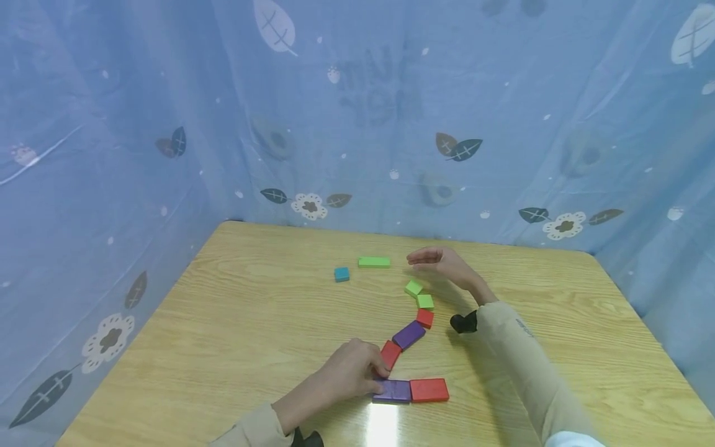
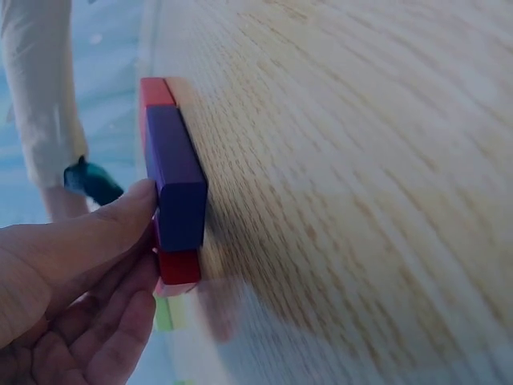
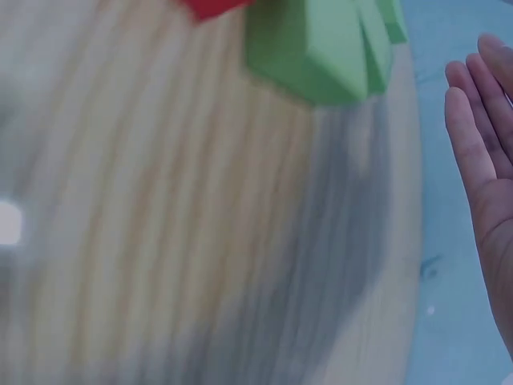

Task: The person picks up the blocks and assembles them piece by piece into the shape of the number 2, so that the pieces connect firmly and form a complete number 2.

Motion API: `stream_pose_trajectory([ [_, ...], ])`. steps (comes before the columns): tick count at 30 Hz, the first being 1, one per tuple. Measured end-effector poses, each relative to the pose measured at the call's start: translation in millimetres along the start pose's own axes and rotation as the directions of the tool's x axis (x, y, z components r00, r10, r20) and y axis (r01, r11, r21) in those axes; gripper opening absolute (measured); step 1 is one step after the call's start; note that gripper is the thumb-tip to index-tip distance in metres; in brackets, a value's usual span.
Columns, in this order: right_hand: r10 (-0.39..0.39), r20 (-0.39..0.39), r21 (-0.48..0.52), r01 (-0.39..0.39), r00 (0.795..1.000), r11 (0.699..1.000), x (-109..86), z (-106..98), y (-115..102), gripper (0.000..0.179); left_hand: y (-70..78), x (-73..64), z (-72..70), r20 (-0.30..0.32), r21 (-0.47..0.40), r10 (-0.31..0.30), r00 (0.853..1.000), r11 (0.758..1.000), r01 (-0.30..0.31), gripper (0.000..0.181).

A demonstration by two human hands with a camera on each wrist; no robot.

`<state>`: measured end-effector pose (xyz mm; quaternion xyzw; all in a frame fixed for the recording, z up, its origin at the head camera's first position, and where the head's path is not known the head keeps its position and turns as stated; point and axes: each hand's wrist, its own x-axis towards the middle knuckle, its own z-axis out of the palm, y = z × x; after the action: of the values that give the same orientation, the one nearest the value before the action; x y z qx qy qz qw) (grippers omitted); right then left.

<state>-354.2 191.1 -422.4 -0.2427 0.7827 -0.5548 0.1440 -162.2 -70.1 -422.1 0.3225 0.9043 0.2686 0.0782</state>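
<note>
My left hand (image 1: 349, 369) is low over the front of the table, its thumb on the left part of a flat purple block (image 1: 395, 391). The curled forefinger reaches the block's far edge, beside a slanted red block (image 1: 391, 352). In the left wrist view, the thumb tip meets the upper edge of the purple block (image 2: 178, 152), and the other fingers bend behind it. Farther back, my right hand (image 1: 444, 266) hovers with fingers extended leftward, holding nothing. Below it sit two small green blocks (image 1: 414, 288). The right wrist view shows the hand (image 3: 489, 152) apart from the green blocks (image 3: 321, 52).
Another red block (image 1: 429, 390) lies end to end with the front purple one. A second purple block (image 1: 409, 335) and a small red block (image 1: 425, 318) continue the curved row. A long green block (image 1: 374, 262) and a blue block (image 1: 342, 274) lie behind. Patterned blue curtains (image 1: 363, 124) surround the table.
</note>
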Motion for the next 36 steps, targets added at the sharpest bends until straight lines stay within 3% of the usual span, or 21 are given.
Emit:
stream_pose_trajectory([
  [6, 0.012, -0.069, -0.051, -0.015, 0.998, 0.999, 28.3, 15, -6, 0.039, -1.0, 0.1, -0.5, -0.013, 0.002, 0.006, 1.0, 1.0, -0.006, 0.019],
  [14, 0.058, -0.08, -0.136, -0.069, 0.995, 0.988, 59.5, 32, -5, 0.037, 0.5, -0.6, 0.9, -0.031, 0.016, 0.024, 0.999, 1.0, -0.024, 0.019],
  [19, 0.089, -0.074, -0.241, -0.104, 0.993, 0.965, 65.1, 42, -5, 0.039, 1.9, 0.7, 2.0, -0.029, 0.028, 0.032, 0.999, 0.999, -0.031, 0.02],
  [26, 0.03, -0.026, -0.434, -0.038, 0.999, 0.9, 72.0, 47, -11, 0.028, 0.4, 0.3, 2.1, -0.027, 0.022, 0.022, 0.999, 1.0, -0.021, 0.019],
  [32, 0.02, -0.083, -0.475, -0.057, 0.996, 0.878, 69.3, 44, -10, 0.022, 2.9, 0.7, 1.2, -0.012, 0.008, 0.013, 1.0, 1.0, -0.013, 0.018],
  [36, -0.024, -0.124, -0.462, -0.036, 0.992, 0.886, 70.2, 41, -12, 0.022, 2.4, -1.1, -1.1, -0.028, 0.032, 0.016, 0.999, 0.999, -0.015, 0.018],
])
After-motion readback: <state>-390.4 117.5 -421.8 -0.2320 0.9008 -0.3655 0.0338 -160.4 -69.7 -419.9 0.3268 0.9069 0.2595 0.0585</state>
